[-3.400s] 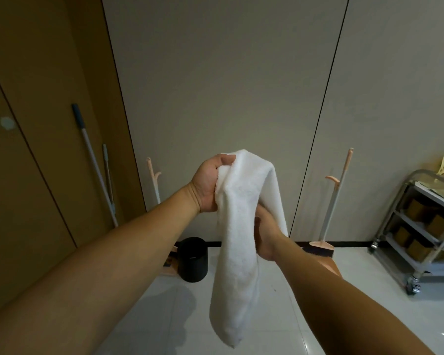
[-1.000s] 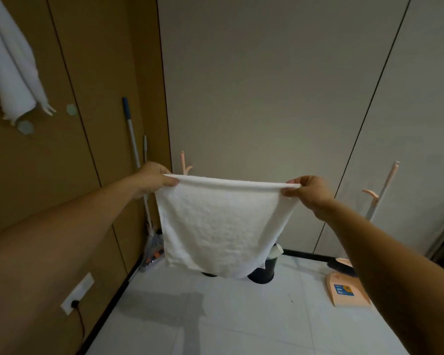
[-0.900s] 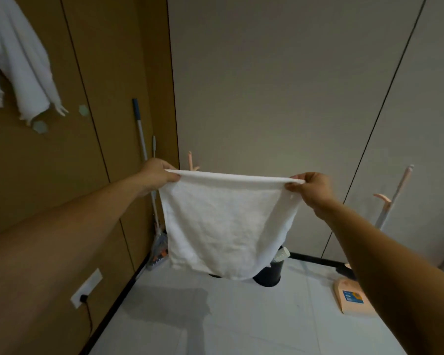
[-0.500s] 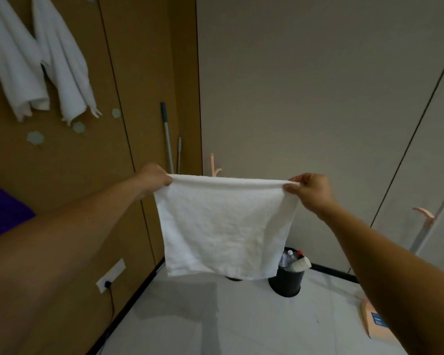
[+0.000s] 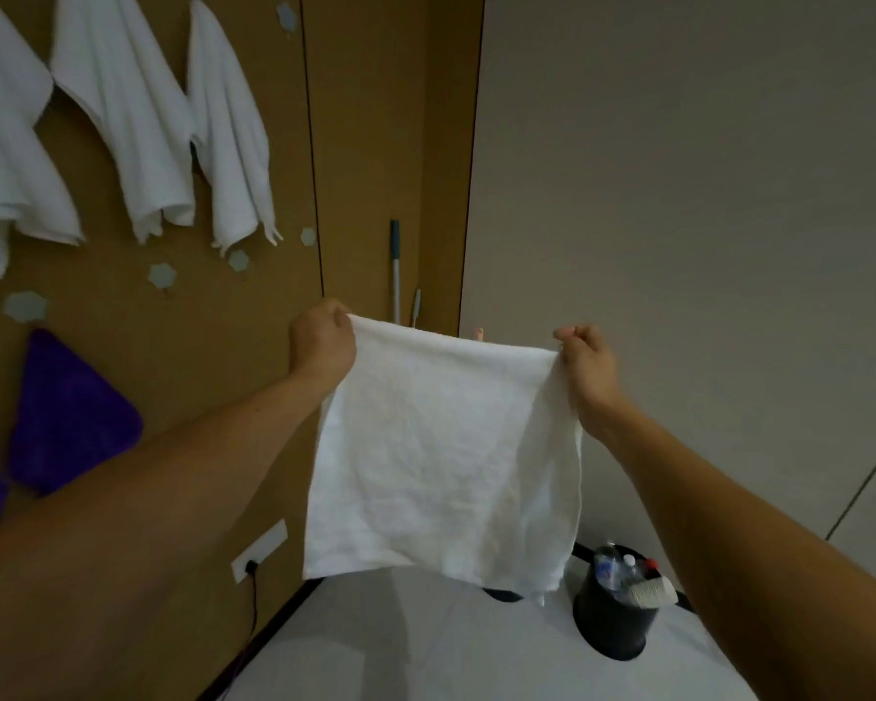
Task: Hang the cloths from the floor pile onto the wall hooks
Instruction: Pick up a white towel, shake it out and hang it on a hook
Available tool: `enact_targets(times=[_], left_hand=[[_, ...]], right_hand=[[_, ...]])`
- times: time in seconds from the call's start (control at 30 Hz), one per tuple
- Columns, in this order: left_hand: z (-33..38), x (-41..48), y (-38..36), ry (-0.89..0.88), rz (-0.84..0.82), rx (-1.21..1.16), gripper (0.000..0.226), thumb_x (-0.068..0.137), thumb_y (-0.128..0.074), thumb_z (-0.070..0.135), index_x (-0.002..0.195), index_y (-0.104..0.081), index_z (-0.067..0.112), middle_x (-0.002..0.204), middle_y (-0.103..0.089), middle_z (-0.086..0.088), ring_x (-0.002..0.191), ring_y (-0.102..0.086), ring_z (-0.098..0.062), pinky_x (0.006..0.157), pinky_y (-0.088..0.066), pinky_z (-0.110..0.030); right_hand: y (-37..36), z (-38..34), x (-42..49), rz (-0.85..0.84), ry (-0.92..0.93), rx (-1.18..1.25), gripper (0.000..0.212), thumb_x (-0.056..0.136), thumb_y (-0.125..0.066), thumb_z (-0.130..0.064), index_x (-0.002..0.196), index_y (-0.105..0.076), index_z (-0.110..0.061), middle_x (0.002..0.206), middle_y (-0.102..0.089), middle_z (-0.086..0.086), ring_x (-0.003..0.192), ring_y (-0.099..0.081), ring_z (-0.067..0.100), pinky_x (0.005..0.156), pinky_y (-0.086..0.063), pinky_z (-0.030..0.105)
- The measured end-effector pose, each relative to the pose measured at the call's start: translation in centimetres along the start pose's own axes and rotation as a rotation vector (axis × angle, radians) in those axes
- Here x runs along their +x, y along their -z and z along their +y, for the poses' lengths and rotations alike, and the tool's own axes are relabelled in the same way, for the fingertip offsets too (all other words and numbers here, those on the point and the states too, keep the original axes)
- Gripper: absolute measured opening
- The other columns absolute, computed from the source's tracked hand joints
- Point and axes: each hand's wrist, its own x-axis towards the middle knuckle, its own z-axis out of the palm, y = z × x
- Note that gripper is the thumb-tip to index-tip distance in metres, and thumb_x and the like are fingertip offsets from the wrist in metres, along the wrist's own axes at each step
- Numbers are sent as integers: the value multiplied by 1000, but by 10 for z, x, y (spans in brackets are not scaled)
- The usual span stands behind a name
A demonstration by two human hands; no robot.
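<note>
Head view: in the upper left of the frame, three hung white cloths [image 5: 122, 108] drape in a row against the brown wall panel [image 5: 375, 118], their lower corners trailing down. Just below them, several pale hexagonal pads [image 5: 162, 275] are stuck to the same panel, all bare. At the left edge, lower down, a purple cloth [image 5: 67, 417] lies flat against the panel, partly cut off by the left forearm.

Near the frame's centre, a mop handle [image 5: 395, 265] with a blue grip leans in the corner where the brown panel meets the grey wall [image 5: 678, 194]. A white wall socket [image 5: 259, 548] with a dark cable sits low on the panel. At lower right, a black bin [image 5: 613, 619] holding plastic bottles stands on the pale floor [image 5: 426, 650].

Nothing lies between the hands and the brown panel.

The white cloth [image 5: 446, 457] hangs in mid-frame, spread flat. Its top edge is stretched nearly straight; its bottom edge is slightly uneven and covers part of the floor and the wall base. The left hand [image 5: 322, 346] pinches the upper left corner with curled fingers. The right hand [image 5: 585, 364] pinches the upper right corner the same way. The fabric looks soft, lightly creased and plain.
</note>
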Motion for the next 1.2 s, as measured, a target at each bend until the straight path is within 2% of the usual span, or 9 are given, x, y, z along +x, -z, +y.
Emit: enact_targets(times=[0.13,0.3,0.4,0.5,0.6,0.67,0.8,0.93,1.2], left_hand=[[-22,43,-4,-41,38,-108,27,96,-41,6,88,-66,15,88,-57,3,82,-51,-11,69,-37,-24],[-46,105,-13,-20,2,-272,32,90,-42,-2,75,-60,19,72,-53,11,64,-46,-2,52,-34,-17],[-58,138,-16,2,-97,-398,34,89,-41,-1,70,-57,22,69,-53,10,60,-44,-3,50,-33,-19],[-75,163,-16,-122,-305,-310,18,91,-50,23,78,-60,14,71,-56,6,64,-49,-8,57,-38,-22],[-91,184,-12,-166,-501,-219,42,72,-61,68,76,-66,27,72,-63,14,67,-59,-1,57,-43,-16],[-103,200,-11,-131,-536,-168,37,65,-66,74,68,-65,37,64,-63,21,61,-61,4,49,-40,-8],[-127,231,-20,64,-412,-356,28,83,-63,55,88,-71,29,85,-73,13,89,-69,-13,74,-53,-19],[-128,259,-33,135,-213,-359,39,94,-51,47,118,-62,18,124,-60,-1,118,-53,-22,101,-40,-36],[-99,326,-70,7,-29,-117,46,102,-31,40,135,-47,12,136,-51,-8,125,-47,-25,103,-35,-30]], right_hand=[[-33,-12,25,-373,88,-282,33,72,-83,-39,95,-69,-20,93,-66,5,79,-67,23,69,-57,37],[-101,-23,76,-197,138,-195,22,82,-74,-35,78,-70,-13,70,-68,3,59,-62,16,49,-51,25],[-145,-23,107,-158,170,-240,24,90,-64,-34,86,-64,-10,79,-66,8,70,-64,24,62,-52,34],[-188,-22,132,-156,213,-283,32,95,-56,-36,96,-57,-4,87,-61,10,76,-58,25,65,-47,34],[-225,-22,148,-135,245,-269,34,96,-51,-39,100,-53,-5,89,-56,5,75,-53,16,60,-41,28],[-248,-22,158,-161,249,-255,28,97,-50,-38,100,-52,-11,89,-55,-2,77,-52,11,59,-37,25],[-285,-24,184,-257,261,-206,22,96,-52,-36,101,-62,-17,93,-60,-7,82,-54,4,64,-41,22],[-317,-33,207,-405,291,-155,20,92,-59,-43,91,-71,-27,88,-66,-18,77,-60,-2,58,-41,16],[-362,-41,306,-591,258,14,28,73,-82,-38,87,-70,-16,87,-71,-2,77,-67,13,63,-55,25]])
